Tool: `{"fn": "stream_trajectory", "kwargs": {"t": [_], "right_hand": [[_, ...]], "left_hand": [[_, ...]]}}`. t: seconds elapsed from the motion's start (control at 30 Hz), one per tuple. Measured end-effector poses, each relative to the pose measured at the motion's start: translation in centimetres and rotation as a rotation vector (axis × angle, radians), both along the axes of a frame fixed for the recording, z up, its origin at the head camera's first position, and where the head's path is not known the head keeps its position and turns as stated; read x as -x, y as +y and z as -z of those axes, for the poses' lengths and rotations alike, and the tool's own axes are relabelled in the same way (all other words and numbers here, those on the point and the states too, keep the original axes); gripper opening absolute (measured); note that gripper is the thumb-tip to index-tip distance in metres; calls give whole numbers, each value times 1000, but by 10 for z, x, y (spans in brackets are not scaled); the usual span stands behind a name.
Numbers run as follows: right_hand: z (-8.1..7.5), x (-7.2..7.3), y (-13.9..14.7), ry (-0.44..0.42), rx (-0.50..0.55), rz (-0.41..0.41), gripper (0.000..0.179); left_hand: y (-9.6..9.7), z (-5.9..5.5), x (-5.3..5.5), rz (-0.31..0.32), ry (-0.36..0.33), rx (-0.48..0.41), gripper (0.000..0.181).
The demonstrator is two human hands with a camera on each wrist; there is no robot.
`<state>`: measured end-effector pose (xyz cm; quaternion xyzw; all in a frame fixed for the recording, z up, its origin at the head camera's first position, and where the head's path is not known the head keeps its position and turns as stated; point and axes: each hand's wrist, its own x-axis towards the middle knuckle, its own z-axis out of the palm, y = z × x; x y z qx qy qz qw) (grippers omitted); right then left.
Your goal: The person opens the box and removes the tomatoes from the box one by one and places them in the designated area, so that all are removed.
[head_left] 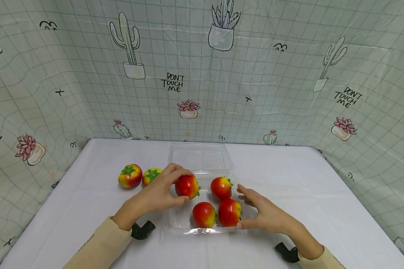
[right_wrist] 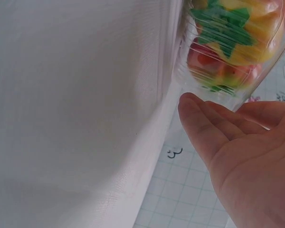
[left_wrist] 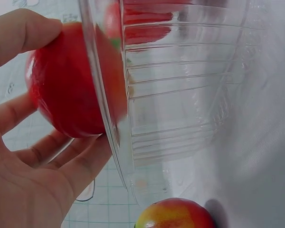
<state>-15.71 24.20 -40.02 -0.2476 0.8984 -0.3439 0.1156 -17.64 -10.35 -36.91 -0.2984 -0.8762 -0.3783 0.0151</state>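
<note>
My left hand (head_left: 161, 192) grips a red tomato (head_left: 186, 186) with a green calyx, over the back left part of a clear plastic clamshell box (head_left: 178, 222). In the left wrist view, thumb and fingers curl round that tomato (left_wrist: 66, 80) at the box's rim (left_wrist: 102, 95). Inside the box lie a back right tomato (head_left: 221, 188), a front right tomato (head_left: 229, 212) and a front left tomato (head_left: 204, 215). My right hand (head_left: 266, 215) is at the box's right side with extended fingers, holding nothing; whether it touches the wall I cannot tell.
Left of the box, a red-yellow tomato (head_left: 130, 176) and a yellower tomato (head_left: 151, 175), partly behind my left hand, sit on the white-covered table (head_left: 87, 209). The box's clear lid (head_left: 200, 157) lies folded back behind it. A patterned cloth wall (head_left: 202, 74) encloses the table.
</note>
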Motion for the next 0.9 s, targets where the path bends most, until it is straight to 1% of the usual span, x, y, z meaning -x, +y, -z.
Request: {"fn": "stream_trajectory", "kwargs": {"t": [0.17, 0.37, 0.47, 0.57, 0.73, 0.8, 0.9], "right_hand": [[1, 0, 0, -1, 1, -2, 105], [1, 0, 0, 6, 1, -7, 105], [1, 0, 0, 7, 1, -8, 105], [1, 0, 1, 6, 1, -7, 105], [1, 0, 1, 5, 3, -5, 105], [1, 0, 1, 5, 4, -6, 105], [1, 0, 1, 4, 7, -6, 105]], "left_hand": [[-1, 0, 1, 0, 6, -30, 55], [-1, 1, 3, 29, 47, -99, 53], [0, 1, 3, 30, 55, -119, 54], [0, 0, 3, 20, 51, -131, 57], [-1, 0, 3, 20, 68, -137, 65], [-1, -1, 3, 23, 76, -136, 65], [-1, -1, 2, 21, 69, -141, 62]]}}
